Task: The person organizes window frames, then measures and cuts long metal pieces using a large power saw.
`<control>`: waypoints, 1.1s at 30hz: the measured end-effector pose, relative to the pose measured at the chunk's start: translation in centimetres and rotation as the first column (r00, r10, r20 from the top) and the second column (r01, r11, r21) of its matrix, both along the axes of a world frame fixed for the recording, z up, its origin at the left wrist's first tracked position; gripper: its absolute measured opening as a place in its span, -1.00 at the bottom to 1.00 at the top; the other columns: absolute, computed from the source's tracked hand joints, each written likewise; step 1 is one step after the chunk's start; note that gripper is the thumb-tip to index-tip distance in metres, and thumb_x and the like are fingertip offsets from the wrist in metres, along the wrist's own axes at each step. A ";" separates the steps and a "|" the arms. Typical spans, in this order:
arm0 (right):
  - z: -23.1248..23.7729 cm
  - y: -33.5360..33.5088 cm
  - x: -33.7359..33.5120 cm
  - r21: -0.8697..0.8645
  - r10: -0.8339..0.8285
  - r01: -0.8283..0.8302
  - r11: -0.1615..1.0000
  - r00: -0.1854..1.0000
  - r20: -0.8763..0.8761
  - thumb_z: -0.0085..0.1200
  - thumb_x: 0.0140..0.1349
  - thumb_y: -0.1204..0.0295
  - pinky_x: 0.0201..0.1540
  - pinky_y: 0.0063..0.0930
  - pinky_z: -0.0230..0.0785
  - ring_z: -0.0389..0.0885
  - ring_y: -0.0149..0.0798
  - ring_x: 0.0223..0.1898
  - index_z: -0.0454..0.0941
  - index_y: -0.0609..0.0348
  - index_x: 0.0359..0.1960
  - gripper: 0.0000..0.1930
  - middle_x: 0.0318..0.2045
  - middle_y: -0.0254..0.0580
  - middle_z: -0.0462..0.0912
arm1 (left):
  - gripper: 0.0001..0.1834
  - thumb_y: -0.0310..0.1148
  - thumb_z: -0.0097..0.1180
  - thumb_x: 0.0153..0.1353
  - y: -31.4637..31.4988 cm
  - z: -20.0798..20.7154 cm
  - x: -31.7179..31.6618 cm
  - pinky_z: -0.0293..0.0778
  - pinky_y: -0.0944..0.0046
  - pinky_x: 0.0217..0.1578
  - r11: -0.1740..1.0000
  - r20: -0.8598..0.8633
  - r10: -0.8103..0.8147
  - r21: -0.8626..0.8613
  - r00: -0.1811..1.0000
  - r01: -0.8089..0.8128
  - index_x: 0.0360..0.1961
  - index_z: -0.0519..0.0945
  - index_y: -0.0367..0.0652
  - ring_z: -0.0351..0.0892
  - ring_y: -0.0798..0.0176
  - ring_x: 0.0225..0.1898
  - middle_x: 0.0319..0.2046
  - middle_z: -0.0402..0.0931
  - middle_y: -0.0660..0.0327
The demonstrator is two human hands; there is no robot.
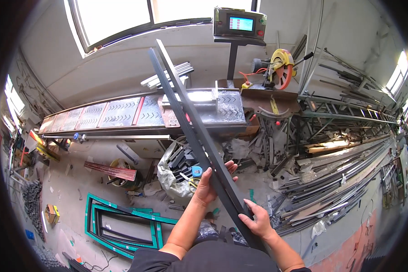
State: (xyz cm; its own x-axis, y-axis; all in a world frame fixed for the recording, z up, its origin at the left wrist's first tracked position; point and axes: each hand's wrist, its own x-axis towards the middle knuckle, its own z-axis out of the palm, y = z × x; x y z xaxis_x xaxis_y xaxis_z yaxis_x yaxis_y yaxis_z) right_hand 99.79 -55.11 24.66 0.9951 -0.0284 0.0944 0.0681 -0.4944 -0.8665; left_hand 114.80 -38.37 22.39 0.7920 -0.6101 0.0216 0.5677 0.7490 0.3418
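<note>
Two long, dark grey metal profiles, one ribbed [179, 109] and one smoother [196, 120], slant side by side from the upper left down toward my body. My left hand [206, 189] cradles them around mid-length, its thumb on the near side and fingertips showing beyond the far edge. Closer to me, my right hand [257, 221] grips them near their lower end, thumb and fingers on the top and right side. Their far ends rise above a metal-topped workbench [118, 111]. Under them stands a pale bag [165, 170] of dark offcuts, with a blue tape measure [196, 172] on top.
A control panel [240, 25] with a lit screen stands behind the bench. Right of it is a yellow and orange cut-off saw [283, 70]. Long profiles [340, 199] lie heaped at right. Green-edged frames [89, 213] and a bucket [122, 181] are on the floor at left.
</note>
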 end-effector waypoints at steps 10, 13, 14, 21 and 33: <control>-1.5 0.5 0.8 -0.090 -0.002 0.013 0.996 0.993 0.115 0.14 0.12 0.21 -0.25 -0.31 0.37 0.53 -0.02 -0.36 0.33 0.26 0.15 -0.41 -0.38 0.03 0.56 | -0.22 0.05 0.12 0.08 -1.7 0.5 4.5 0.35 -0.11 0.01 0.980 0.177 -0.194 0.072 0.965 0.184 0.23 0.17 -0.10 0.39 0.04 0.06 -0.01 0.45 0.06; -0.3 0.9 0.4 -0.122 0.017 -0.023 0.992 0.999 -0.045 0.14 0.06 -0.01 -0.16 -0.22 0.35 0.51 0.07 -0.27 0.13 0.18 0.27 -0.18 -0.32 0.09 0.55 | -0.47 -0.06 0.12 0.14 -2.6 0.8 3.9 0.40 0.19 -0.25 0.995 0.026 -0.095 -0.026 0.995 0.096 0.03 0.32 -0.12 0.43 0.32 -0.38 -0.48 0.42 0.31; 0.2 1.0 -0.2 -0.113 -0.001 -0.022 0.993 0.981 -0.195 0.19 -0.04 -0.08 -0.16 -0.19 0.34 0.51 0.08 -0.26 0.01 0.10 0.33 -0.04 -0.30 0.09 0.55 | -0.57 -0.10 0.11 0.17 -3.2 0.7 4.1 0.35 0.27 -0.30 0.985 0.032 -0.150 -0.083 0.988 0.152 -0.06 0.34 -0.12 0.34 0.38 -0.47 -0.56 0.28 0.35; -3.6 -1.6 -5.8 0.068 -0.324 0.353 0.933 0.909 -0.264 0.14 0.01 0.25 -0.25 -0.18 0.42 0.58 0.04 -0.32 0.33 0.00 0.00 -0.52 -0.36 -0.02 0.60 | -0.54 -0.07 0.20 0.10 -10.6 2.7 1.8 0.33 0.27 -0.36 0.928 0.361 -0.369 0.100 0.857 0.358 -0.19 0.34 -0.17 0.28 0.37 -0.48 -0.55 0.23 0.32; -9.9 -11.4 -12.4 -0.021 -0.574 0.583 0.812 0.792 -0.207 0.19 0.01 0.22 -0.22 -0.27 0.43 0.58 -0.07 -0.26 0.45 0.02 -0.07 -0.57 -0.31 -0.16 0.60 | -0.78 -0.26 -0.10 0.31 -23.5 6.8 1.4 0.15 0.42 -0.60 0.913 0.414 -0.399 0.102 0.818 0.394 -0.46 0.30 -0.08 0.11 0.47 -0.68 -0.72 0.10 0.40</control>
State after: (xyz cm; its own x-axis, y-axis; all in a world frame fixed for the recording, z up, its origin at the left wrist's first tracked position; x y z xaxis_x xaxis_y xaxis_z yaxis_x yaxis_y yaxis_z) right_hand 87.35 -66.50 14.74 0.7887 -0.6042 -0.1133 -0.3908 -0.3505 -0.8511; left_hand 116.23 -61.88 29.17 0.3987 -0.8717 0.2848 0.6164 0.4847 0.6206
